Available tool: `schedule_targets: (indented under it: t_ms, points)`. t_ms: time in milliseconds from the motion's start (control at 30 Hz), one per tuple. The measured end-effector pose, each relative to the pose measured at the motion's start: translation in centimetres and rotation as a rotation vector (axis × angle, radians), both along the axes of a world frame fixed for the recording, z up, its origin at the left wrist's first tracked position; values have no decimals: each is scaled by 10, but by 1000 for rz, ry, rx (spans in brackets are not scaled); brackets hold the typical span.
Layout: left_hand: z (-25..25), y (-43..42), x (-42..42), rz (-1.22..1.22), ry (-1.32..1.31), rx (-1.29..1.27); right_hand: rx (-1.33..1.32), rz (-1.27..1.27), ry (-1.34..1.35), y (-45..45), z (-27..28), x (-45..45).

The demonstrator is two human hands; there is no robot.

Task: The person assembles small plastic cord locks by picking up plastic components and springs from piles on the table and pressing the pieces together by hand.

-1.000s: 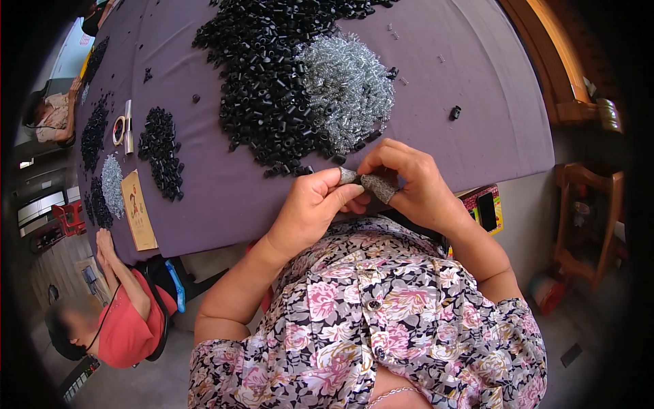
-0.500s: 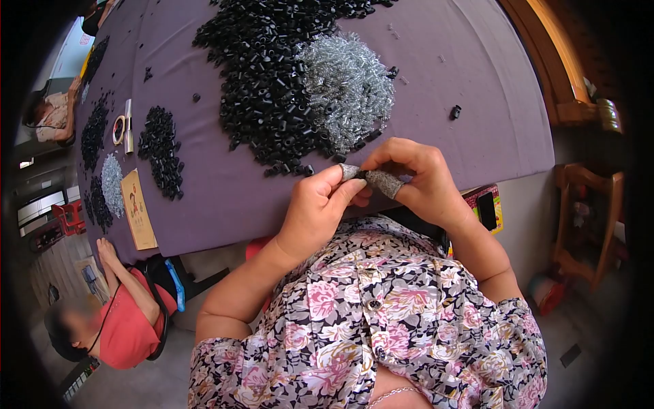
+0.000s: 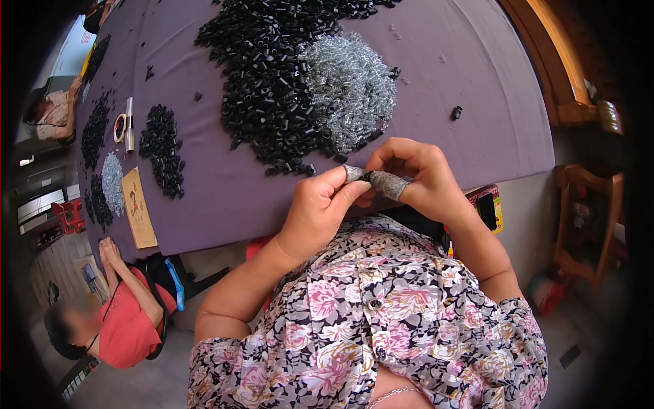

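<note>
My left hand (image 3: 319, 208) and my right hand (image 3: 429, 178) meet in front of my chest, near the table's front edge. Between their fingertips is a small black plastic piece (image 3: 368, 176), mostly covered by the fingers. Both hands are closed on it in a pinch. Grey wrapping covers a left fingertip and my right thumb. Just beyond my hands lies a heap of small clear-silver springs (image 3: 351, 88). It borders a larger heap of short black plastic tubes (image 3: 262, 102).
A purple cloth (image 3: 470, 82) covers the table. One black piece (image 3: 456, 112) lies apart on the right. Leftward are a smaller black heap (image 3: 162, 150), a tan booklet (image 3: 139, 211) and a tape roll (image 3: 120, 128). A person in red (image 3: 133, 320) sits at the left; a wooden chair (image 3: 586, 225) stands right.
My fingertips have shifted slightly right together, still pinching the black piece. The heaps look the same apart from a slight shift of the view.
</note>
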State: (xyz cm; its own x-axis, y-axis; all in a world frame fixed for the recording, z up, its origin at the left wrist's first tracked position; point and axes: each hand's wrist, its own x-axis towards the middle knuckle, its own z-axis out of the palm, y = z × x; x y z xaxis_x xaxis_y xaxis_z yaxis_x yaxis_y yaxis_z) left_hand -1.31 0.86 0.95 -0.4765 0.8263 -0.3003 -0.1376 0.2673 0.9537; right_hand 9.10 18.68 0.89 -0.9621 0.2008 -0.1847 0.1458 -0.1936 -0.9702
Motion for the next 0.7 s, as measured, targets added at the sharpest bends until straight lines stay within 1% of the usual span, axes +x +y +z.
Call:
schedule_targets:
  t_ms: [67,167,267,467,567,667,700]
  points:
    - [1,0,0,2,-13,11,-97,-5,-11,0,-2,0]
    - [-2,-2,0,-4,21,8,284,0,67,0,1,1]
    - [-5,-1,-1,32,-150,1,615,-31,260,-3,-3,0]
    - [-5,1,0,98,-193,14,588,-42,278,-3,-3,2]
    - [-4,2,2,120,-165,35,452,-11,252,2,-8,1]
    - [-4,3,0,156,-222,40,301,-34,179,-1,0,-2]
    - [-5,3,1,180,-260,67,313,-51,197,-3,-2,-3]
